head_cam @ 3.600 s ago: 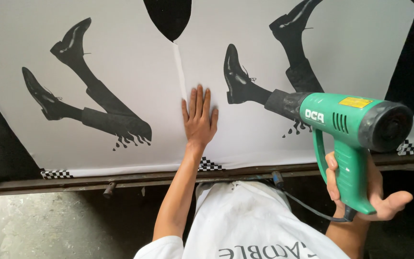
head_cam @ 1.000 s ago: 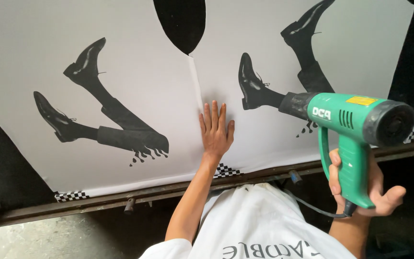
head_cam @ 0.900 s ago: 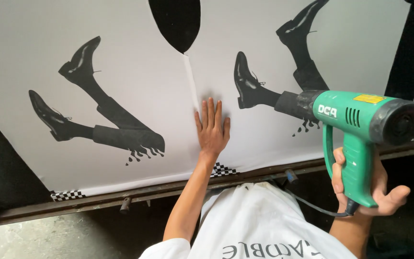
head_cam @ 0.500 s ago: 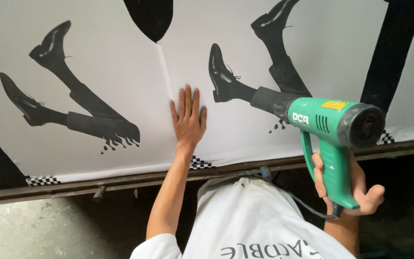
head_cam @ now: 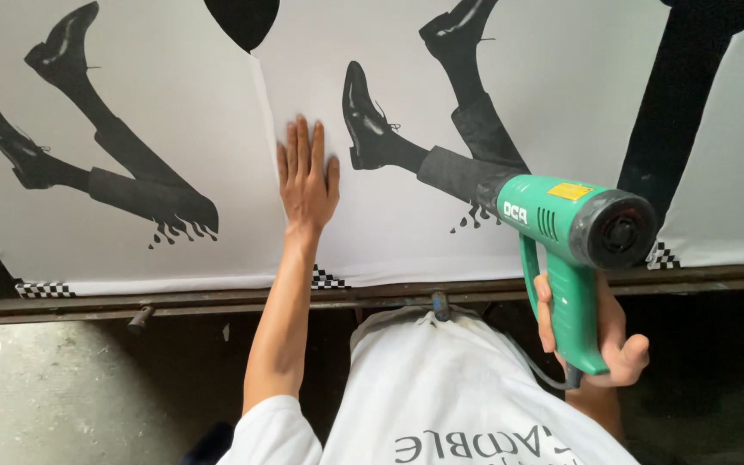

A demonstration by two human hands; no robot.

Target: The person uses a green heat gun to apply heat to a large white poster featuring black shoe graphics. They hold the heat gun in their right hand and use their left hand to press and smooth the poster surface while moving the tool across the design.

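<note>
A large white printed sheet (head_cam: pixel 372 241) fills the upper part of the view, stretched flat and covered with black pictures of legs in trousers and polished shoes. A narrow seam (head_cam: pixel 262 103) runs down it from a black rounded shape at its top edge. Along the sheet's lower edge sits a strip of small black-and-white checks, and just below that edge runs a dark metal rail (head_cam: pixel 174 303), with grey concrete floor (head_cam: pixel 53 387) beneath the rail on the left side.

The person's white shirt (head_cam: pixel 441 387) shows below the sheet, under the rail.

A green heat gun (head_cam: pixel 574 232) is held in front of the sheet's right half, its black nozzle pointing toward a printed trouser leg, close to the surface. The right hand (head_cam: pixel 600 336) is wrapped around the gun's handle, fingers curled on the grip.

The left hand (head_cam: pixel 306 178) lies flat on the sheet, fingers straight and close together, pressed just right of the seam.
</note>
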